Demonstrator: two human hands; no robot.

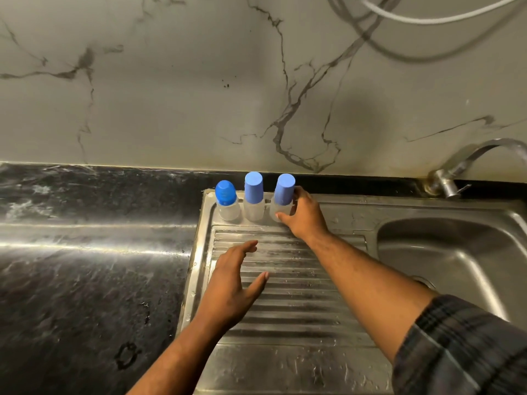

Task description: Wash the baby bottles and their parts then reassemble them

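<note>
1. Head view: the right hand (pixel 303 216) reaches forward and holds a clear plastic baby bottle with a tall pale-blue cap (pixel 282 195). The thumb lies on the clear lower body and the fingers curl round its far side.
2. That bottle leans slightly; whether its base rests on the steel is hard to tell, perhaps just touching.
3. Just left of the right hand stands a second clear bottle with a pale-blue cap (pixel 253 195), upright. Beyond it, further left, stands a shorter clear bottle with a rounded deep-blue cap (pixel 226 199).
4. The left hand (pixel 231 283) hangs nearer the person, fingers straight and spread wide, holding nothing, well apart from the bottles.
5. Beneath both hands lies the ribbed stainless-steel drainboard (pixel 299 295), wet with droplets.
6. Right of the right forearm is the steel sink basin (pixel 445 252), with a curved metal tap (pixel 462 166) behind it.
7. Left of the left hand stretches a glossy black stone counter (pixel 85 266).
8. A dark checked sleeve (pixel 462 346) covers the right upper arm.
</note>
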